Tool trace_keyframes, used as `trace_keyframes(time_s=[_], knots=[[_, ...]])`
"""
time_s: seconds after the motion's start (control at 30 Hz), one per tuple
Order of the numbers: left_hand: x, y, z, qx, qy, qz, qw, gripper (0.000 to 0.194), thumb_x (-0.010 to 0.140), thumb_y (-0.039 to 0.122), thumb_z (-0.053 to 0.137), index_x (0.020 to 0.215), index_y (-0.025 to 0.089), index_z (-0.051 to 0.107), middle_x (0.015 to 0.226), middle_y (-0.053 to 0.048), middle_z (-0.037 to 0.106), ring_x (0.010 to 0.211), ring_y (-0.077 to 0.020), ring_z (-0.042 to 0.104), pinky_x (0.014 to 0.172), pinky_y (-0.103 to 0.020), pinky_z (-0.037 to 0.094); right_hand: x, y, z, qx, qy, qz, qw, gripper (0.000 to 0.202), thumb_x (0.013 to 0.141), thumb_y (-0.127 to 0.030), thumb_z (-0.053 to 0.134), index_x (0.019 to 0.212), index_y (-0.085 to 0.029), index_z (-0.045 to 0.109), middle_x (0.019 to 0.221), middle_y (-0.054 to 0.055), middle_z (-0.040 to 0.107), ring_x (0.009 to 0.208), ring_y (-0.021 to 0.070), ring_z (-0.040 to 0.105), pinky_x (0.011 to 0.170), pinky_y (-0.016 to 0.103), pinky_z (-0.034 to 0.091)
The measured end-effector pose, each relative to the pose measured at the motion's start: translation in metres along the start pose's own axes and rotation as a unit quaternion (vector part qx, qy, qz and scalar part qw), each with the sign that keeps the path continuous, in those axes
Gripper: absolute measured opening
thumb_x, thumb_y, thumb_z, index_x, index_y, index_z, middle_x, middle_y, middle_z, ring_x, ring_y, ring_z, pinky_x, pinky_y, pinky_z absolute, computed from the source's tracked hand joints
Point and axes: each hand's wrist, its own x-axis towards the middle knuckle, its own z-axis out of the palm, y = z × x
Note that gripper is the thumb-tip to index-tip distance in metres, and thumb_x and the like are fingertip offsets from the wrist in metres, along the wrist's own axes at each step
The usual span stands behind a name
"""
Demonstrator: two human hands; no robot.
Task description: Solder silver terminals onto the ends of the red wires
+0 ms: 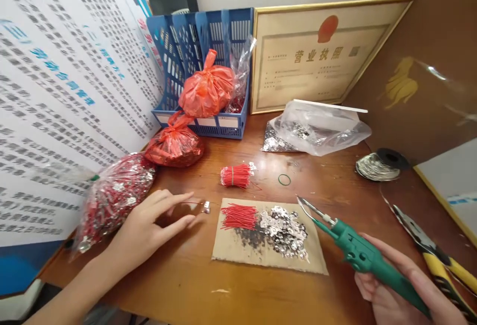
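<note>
My left hand (pixel 154 220) hovers over the table at the left, thumb and forefinger apart. Just beyond its fingertips is a small metal tab (pixel 206 207), with what looks like a thin wire running back toward the fingers. In my right hand (pixel 398 280) is a green soldering gun (pixel 367 255), its tip and feed tube pointing up and left. Between the hands lies a cardboard sheet (pixel 268 261) with dark smudges. On it are a pile of short red wires (pixel 239 216) and a heap of shiny metal tabs (pixel 285 230).
A banded bundle of red wires (pixel 236 176) and a green rubber band (pixel 284 180) lie behind the cardboard. Filled bags (pixel 115 191) stand left, with a blue file rack (pixel 219 126) behind. A solder spool (pixel 378 167) and yellow-handled pliers (pixel 428 250) are at right.
</note>
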Motion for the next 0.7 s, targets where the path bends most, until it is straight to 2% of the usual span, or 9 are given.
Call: trace_keyframes(time_s=[0.03, 0.1, 0.17, 0.27, 0.33, 0.5, 0.6, 0.7], knots=[[0.004, 0.008, 0.002, -0.007, 0.003, 0.005, 1.000, 0.035, 0.104, 0.040, 0.072, 0.136, 0.025, 0.073, 0.090, 0.001, 0.063, 0.078, -0.0135, 0.060, 0.074, -0.025, 0.048, -0.005, -0.006, 0.009, -0.016, 0.016, 0.004, 1.000, 0.038, 0.083, -0.050, 0.083, 0.105, -0.019, 0.089, 0.082, 0.013, 0.080, 0.057, 0.0211, 0.068, 0.046, 0.028, 0.058], [0.014, 0.027, 0.008, -0.038, -0.015, 0.039, 0.998, 0.015, 0.107, 0.032, 0.066, 0.115, 0.023, 0.076, 0.096, -0.001, 0.067, 0.086, -0.0144, 0.062, 0.079, -0.026, 0.047, -0.012, -0.013, 0.021, -0.037, 0.023, 0.010, 0.999, 0.037, 0.085, -0.052, 0.083, 0.105, -0.022, 0.089, 0.088, 0.012, 0.081, 0.061, 0.0207, 0.068, 0.050, 0.028, 0.059], [0.027, 0.048, 0.018, -0.081, -0.061, 0.100, 0.990, 0.016, 0.108, 0.022, 0.060, 0.099, 0.022, 0.073, 0.084, 0.001, 0.065, 0.077, -0.0140, 0.058, 0.073, -0.027, 0.043, -0.014, -0.016, 0.026, -0.045, 0.020, 0.013, 0.999, 0.037, 0.087, -0.052, 0.081, 0.108, -0.023, 0.088, 0.091, 0.012, 0.081, 0.065, 0.0211, 0.069, 0.054, 0.029, 0.060], [0.046, 0.076, 0.041, -0.105, -0.101, 0.194, 0.970, 0.016, 0.106, 0.018, 0.060, 0.097, 0.021, 0.072, 0.085, 0.000, 0.069, 0.077, -0.0163, 0.060, 0.072, -0.030, 0.041, -0.014, -0.015, 0.022, -0.048, 0.027, 0.008, 0.998, 0.037, 0.088, -0.053, 0.081, 0.107, -0.022, 0.088, 0.092, 0.011, 0.081, 0.065, 0.0205, 0.068, 0.054, 0.029, 0.059], [0.056, 0.088, 0.058, -0.087, -0.090, 0.224, 0.966, 0.013, 0.106, 0.021, 0.061, 0.103, 0.022, 0.074, 0.087, -0.001, 0.071, 0.078, -0.0187, 0.060, 0.074, -0.033, 0.043, -0.014, -0.013, 0.017, -0.051, 0.023, 0.011, 0.998, 0.038, 0.088, -0.053, 0.081, 0.110, -0.022, 0.087, 0.094, 0.011, 0.081, 0.066, 0.0210, 0.068, 0.055, 0.031, 0.060], [0.064, 0.097, 0.089, -0.035, -0.050, 0.246, 0.967, 0.019, 0.109, 0.031, 0.061, 0.108, 0.021, 0.076, 0.084, -0.001, 0.069, 0.077, -0.0215, 0.059, 0.071, -0.036, 0.043, -0.015, -0.012, 0.007, -0.061, 0.011, 0.035, 0.997, 0.039, 0.093, -0.052, 0.077, 0.118, -0.023, 0.084, 0.098, 0.012, 0.080, 0.069, 0.0232, 0.069, 0.059, 0.035, 0.061], [0.064, 0.099, 0.094, -0.026, -0.026, 0.270, 0.962, 0.022, 0.111, 0.025, 0.057, 0.104, 0.020, 0.077, 0.077, 0.000, 0.065, 0.072, -0.0202, 0.056, 0.069, -0.036, 0.042, -0.016, -0.014, 0.006, -0.069, 0.011, 0.048, 0.996, 0.040, 0.093, -0.053, 0.077, 0.118, -0.023, 0.084, 0.095, 0.012, 0.080, 0.069, 0.0241, 0.069, 0.058, 0.037, 0.061], [0.066, 0.102, 0.091, -0.014, -0.006, 0.285, 0.959, 0.024, 0.111, 0.021, 0.055, 0.100, 0.019, 0.076, 0.074, 0.001, 0.062, 0.070, -0.0195, 0.052, 0.065, -0.035, 0.041, -0.016, -0.017, 0.006, -0.075, 0.008, 0.051, 0.996, 0.041, 0.091, -0.054, 0.078, 0.118, -0.024, 0.085, 0.093, 0.012, 0.080, 0.068, 0.0250, 0.070, 0.057, 0.037, 0.060]])
